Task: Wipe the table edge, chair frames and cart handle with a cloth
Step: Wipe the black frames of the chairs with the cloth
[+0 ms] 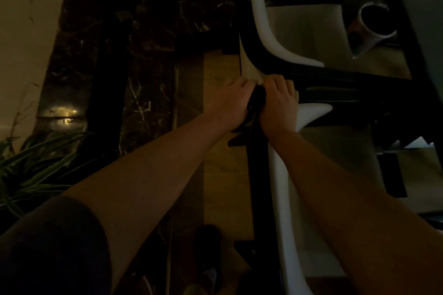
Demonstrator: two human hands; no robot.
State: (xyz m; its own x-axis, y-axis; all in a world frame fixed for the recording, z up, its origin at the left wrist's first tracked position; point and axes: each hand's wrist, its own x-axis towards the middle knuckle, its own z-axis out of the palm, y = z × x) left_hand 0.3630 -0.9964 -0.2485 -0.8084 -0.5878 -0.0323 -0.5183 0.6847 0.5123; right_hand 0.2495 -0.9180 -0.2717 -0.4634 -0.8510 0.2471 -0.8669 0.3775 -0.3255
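The scene is dim. A white chair frame (pixel 280 175) with curved arms runs from the bottom middle up to the top right. Both my hands meet at its corner. My left hand (pixel 230 100) is closed on a dark cloth (pixel 256 99) that is bunched between the two hands. My right hand (pixel 278 103) grips the frame right beside it, fingers curled over the edge. A black bar (pixel 257 175) runs along the white frame below the hands. Most of the cloth is hidden by my fingers.
A white mug (pixel 374 21) lies on its side on a surface at the top right. Green plant leaves (pixel 36 170) reach in from the left. Dark marble floor (pixel 143 93) and a lighter tile strip (pixel 223 175) lie below. My shoe (pixel 208 254) shows at the bottom.
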